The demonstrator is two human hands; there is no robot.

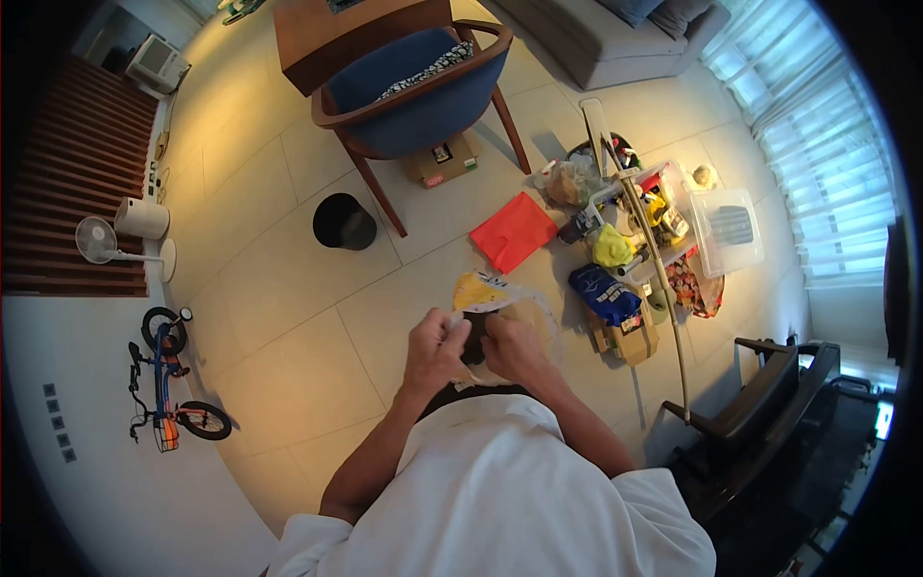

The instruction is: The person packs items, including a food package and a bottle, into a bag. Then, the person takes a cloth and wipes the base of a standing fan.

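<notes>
A thin, partly see-through plastic bag (529,310) with a yellow printed patch hangs in front of my body. My left hand (437,351) pinches its rim on the left side, fingers closed. On the other side my right hand (514,346) is closed on the bag too, close to my left hand. Something dark shows between the two hands; I cannot make out what it is. A flat red bag (513,232) lies on the tiled floor just beyond the hands.
A black bin (344,222) and a blue chair (413,101) stand ahead. To the right are a clear box (728,231), a blue bag (605,294), cardboard and a long pole (663,279). A small bicycle (168,380) and a fan (98,239) are left.
</notes>
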